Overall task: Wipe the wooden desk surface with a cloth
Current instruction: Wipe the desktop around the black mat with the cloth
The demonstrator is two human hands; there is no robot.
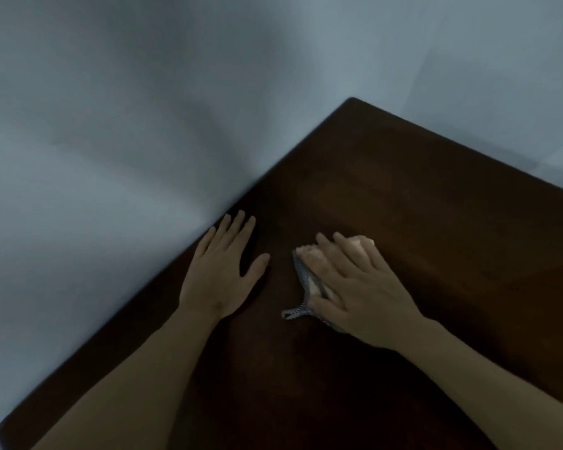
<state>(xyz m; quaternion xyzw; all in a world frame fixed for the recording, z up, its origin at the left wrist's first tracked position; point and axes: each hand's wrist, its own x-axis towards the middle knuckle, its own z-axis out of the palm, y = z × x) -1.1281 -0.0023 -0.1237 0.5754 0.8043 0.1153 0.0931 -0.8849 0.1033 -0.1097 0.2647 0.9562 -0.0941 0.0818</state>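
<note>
A dark brown wooden desk (403, 196) fills the lower right of the view. My right hand (358, 287) lies flat on a small pale cloth (306, 271) with a grey patterned edge and presses it onto the desk; most of the cloth is hidden under the palm and fingers. A strip of its edging sticks out to the left near my thumb. My left hand (223, 271) rests palm down on the desk close to the left edge, fingers spread, holding nothing. The picture is blurred.
A pale grey-blue wall (143, 108) runs along the desk's left edge and behind its far corner (351, 100). The desk's near left corner (4, 430) shows at the bottom left. Nothing else lies on the wood.
</note>
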